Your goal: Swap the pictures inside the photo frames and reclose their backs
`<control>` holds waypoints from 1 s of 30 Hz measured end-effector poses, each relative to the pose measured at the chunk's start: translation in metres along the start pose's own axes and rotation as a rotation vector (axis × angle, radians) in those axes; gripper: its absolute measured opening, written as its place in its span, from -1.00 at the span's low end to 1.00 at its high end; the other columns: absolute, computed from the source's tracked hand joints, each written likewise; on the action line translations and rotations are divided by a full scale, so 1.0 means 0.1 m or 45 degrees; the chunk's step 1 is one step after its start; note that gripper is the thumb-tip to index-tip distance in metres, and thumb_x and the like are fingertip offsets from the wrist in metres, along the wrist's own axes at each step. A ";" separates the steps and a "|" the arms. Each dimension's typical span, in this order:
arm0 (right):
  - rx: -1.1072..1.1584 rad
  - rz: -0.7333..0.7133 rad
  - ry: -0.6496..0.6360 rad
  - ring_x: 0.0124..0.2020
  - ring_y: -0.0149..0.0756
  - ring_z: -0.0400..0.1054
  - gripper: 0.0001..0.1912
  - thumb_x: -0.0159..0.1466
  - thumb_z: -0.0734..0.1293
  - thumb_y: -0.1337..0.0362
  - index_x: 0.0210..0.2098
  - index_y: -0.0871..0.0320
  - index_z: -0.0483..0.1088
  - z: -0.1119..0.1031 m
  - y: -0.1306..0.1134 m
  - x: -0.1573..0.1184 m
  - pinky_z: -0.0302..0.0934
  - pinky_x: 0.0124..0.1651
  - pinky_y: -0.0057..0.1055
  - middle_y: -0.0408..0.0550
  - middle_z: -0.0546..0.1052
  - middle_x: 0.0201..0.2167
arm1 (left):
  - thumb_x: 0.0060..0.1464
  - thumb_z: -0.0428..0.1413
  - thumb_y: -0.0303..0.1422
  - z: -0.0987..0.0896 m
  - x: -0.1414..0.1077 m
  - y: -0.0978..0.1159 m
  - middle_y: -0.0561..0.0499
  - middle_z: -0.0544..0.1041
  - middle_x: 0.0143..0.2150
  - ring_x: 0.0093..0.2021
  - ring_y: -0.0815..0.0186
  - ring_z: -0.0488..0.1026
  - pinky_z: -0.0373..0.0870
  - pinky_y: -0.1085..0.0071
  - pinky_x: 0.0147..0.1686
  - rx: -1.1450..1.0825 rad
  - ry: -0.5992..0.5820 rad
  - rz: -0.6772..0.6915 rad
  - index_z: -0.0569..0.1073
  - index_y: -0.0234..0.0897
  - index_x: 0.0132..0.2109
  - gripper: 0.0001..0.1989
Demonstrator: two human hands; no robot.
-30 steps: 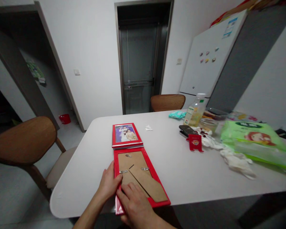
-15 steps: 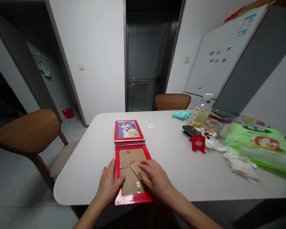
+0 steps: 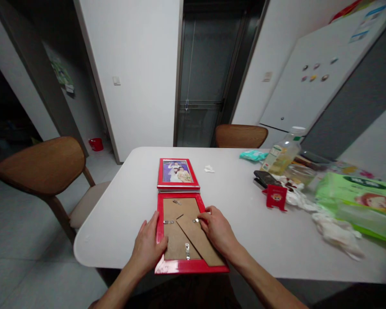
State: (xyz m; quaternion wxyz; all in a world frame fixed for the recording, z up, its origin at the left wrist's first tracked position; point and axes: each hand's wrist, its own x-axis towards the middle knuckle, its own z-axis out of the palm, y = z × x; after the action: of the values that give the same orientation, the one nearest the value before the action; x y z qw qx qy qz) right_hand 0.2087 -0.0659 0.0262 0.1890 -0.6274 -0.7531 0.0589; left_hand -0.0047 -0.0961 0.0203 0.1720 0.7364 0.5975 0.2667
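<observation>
A red picture frame (image 3: 160, 214) lies back side up at the table's near edge, its brown backing board (image 3: 176, 240) showing a slanted stand flap and small metal clips. My left hand (image 3: 147, 245) holds the frame's left side, thumb over the border onto the board. At the right side, my right hand (image 3: 217, 227) has its fingers bent together at the right metal clip (image 3: 196, 220). Just beyond, touching or nearly touching, a second red frame (image 3: 161, 174) lies face up with a photo of people.
On the white table (image 3: 122, 206), a crumpled tissue (image 3: 209, 169) lies past the frames. To the right are a red card (image 3: 275, 197), a dark phone (image 3: 265, 177), a bottle (image 3: 281, 152), a teal packet (image 3: 253, 155) and a green tissue pack (image 3: 357, 193). Two wooden chairs (image 3: 43, 169) stand around.
My right hand has moved from above the backing board to the right clip, uncovering the stand flap. My left hand stays on the frame. The view has shifted slightly.
</observation>
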 end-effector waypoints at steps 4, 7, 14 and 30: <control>-0.086 0.030 -0.010 -0.38 -0.36 0.22 -0.75 0.15 0.13 0.28 -0.31 0.09 0.42 -0.02 -0.01 0.02 0.08 -0.35 -0.49 -0.03 0.30 -0.35 | -0.07 -0.06 -0.41 0.02 -0.01 -0.02 -0.17 0.18 0.13 0.09 0.17 0.15 -0.06 0.15 0.11 0.031 0.000 0.001 0.00 -0.39 0.14 -0.41; -0.105 0.014 -0.007 -0.38 -0.34 0.22 -0.75 0.16 0.12 0.28 -0.28 0.09 0.41 -0.03 -0.02 0.02 0.09 -0.37 -0.47 -0.02 0.30 -0.37 | -0.07 -0.06 -0.40 0.03 -0.01 -0.03 -0.16 0.17 0.13 0.10 0.18 0.14 -0.08 0.17 0.12 0.035 -0.006 -0.006 -0.01 -0.40 0.15 -0.41; 0.222 -0.436 -0.161 -0.11 -0.27 0.16 -0.76 0.10 0.21 0.29 -0.25 0.09 0.42 -0.16 -0.17 -0.17 0.07 -0.06 -0.34 0.02 0.31 -0.13 | -0.06 -0.07 -0.40 0.01 -0.02 0.00 -0.18 0.23 0.09 0.07 0.17 0.16 0.05 0.20 0.06 0.020 -0.002 -0.030 -0.01 -0.40 0.14 -0.42; 0.330 -0.562 -0.274 -0.16 -0.31 0.17 -0.84 0.08 0.25 0.28 -0.36 0.06 0.44 -0.07 -0.40 -0.24 0.05 -0.09 -0.36 -0.08 0.39 -0.23 | -0.06 -0.08 -0.42 0.00 -0.03 0.03 -0.19 0.24 0.08 0.04 0.18 0.20 0.07 0.22 0.04 0.011 0.013 -0.040 0.00 -0.41 0.14 -0.43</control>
State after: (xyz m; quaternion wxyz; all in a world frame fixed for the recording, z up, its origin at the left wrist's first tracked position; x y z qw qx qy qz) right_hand 0.1782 -0.0984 0.0407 0.1951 -0.4090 -0.8734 0.1785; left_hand -0.0023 -0.0994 0.0217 0.1701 0.7262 0.6111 0.2650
